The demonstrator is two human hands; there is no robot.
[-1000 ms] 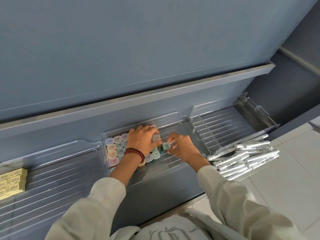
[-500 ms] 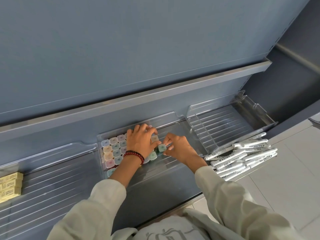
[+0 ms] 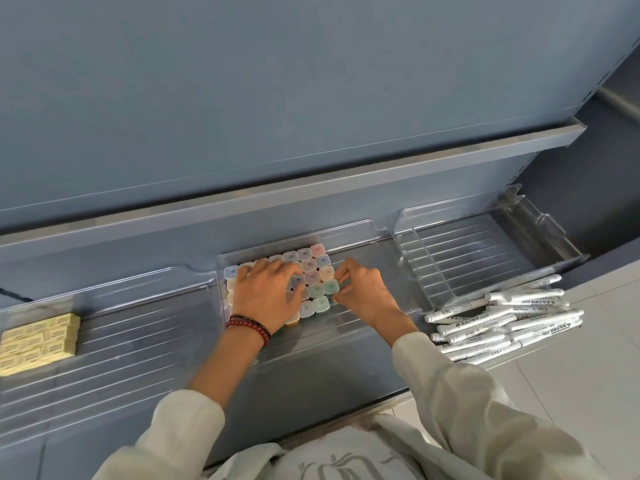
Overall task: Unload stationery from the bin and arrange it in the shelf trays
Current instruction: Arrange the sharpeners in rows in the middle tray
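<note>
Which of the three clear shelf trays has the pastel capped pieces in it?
The middle tray, where the left hand and right hand meet the pastel caps. The left tray holds yellow blocks; white pens lie by the right tray.

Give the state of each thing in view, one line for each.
left hand, flat on the small boxes, fingers spread.
right hand, fingers bent, tips at the boxes' right side; grip unclear.
small boxes, upright, packed in rows in the middle tray.
white pens, lying in a loose pile by the right tray.
yellow packs, stacked in the left tray.
</note>
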